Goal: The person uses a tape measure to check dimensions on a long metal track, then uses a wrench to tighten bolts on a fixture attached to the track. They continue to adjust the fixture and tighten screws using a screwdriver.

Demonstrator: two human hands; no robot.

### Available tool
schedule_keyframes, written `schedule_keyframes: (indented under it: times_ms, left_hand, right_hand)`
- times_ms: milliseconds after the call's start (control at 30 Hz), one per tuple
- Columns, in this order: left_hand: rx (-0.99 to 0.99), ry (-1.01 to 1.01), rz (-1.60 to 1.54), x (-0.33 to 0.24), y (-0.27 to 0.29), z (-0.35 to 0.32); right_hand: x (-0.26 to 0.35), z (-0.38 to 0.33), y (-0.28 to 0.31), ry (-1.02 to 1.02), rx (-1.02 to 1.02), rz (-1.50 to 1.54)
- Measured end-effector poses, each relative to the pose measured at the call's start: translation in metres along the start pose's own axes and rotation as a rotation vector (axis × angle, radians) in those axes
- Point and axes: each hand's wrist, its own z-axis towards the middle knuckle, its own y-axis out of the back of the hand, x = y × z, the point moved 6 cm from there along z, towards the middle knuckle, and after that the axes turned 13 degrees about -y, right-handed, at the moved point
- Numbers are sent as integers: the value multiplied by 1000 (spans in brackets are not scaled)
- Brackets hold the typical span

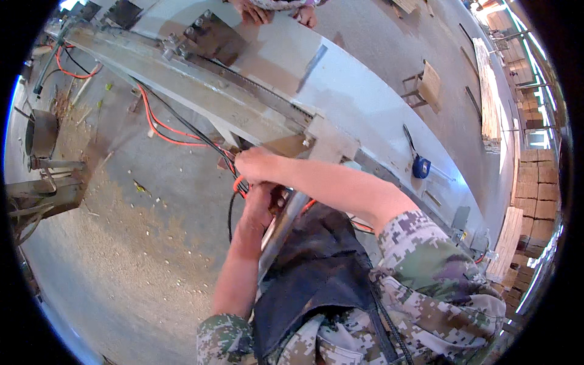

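Observation:
My right hand is closed on a bundle of orange and black cables at the near edge of a long grey metal machine table. Just under it my left hand grips the same cables, close to the table's metal frame. The cables run up and left along the frame toward the far end. What my fingers pinch is partly hidden by the hands.
A blue tape measure lies on the tabletop to the right. Another person's hands rest on the far edge. Sawdust covers the floor on the left. A wooden stool and stacked boards stand at right.

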Motion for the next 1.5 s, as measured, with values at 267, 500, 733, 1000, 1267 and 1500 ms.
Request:
schedule_keyframes:
  times_ms: [267,500,733,1000,1267,1500]
  left_hand:
    - [-10,-29,-18,-9,8,-2]
    - [-64,-326,216,-43,8,-51]
    - [44,-283,58,-63,-17,-56]
    - [149,-260,709,-45,-58,-30]
    - [-4,-400,608,-33,-65,-38]
    - [-31,-463,728,-41,-59,-39]
  right_hand:
    - [8,-1,-8,12,-210,166]
    - [9,-49,66,-65,-455,679]
    - [-37,-244,107,0,-628,1452]
    - [-95,-332,-59,-591,-49,1648]
    - [-90,-307,-87,-539,-200,1286]
    - [-97,-301,-90,-424,-167,1244]
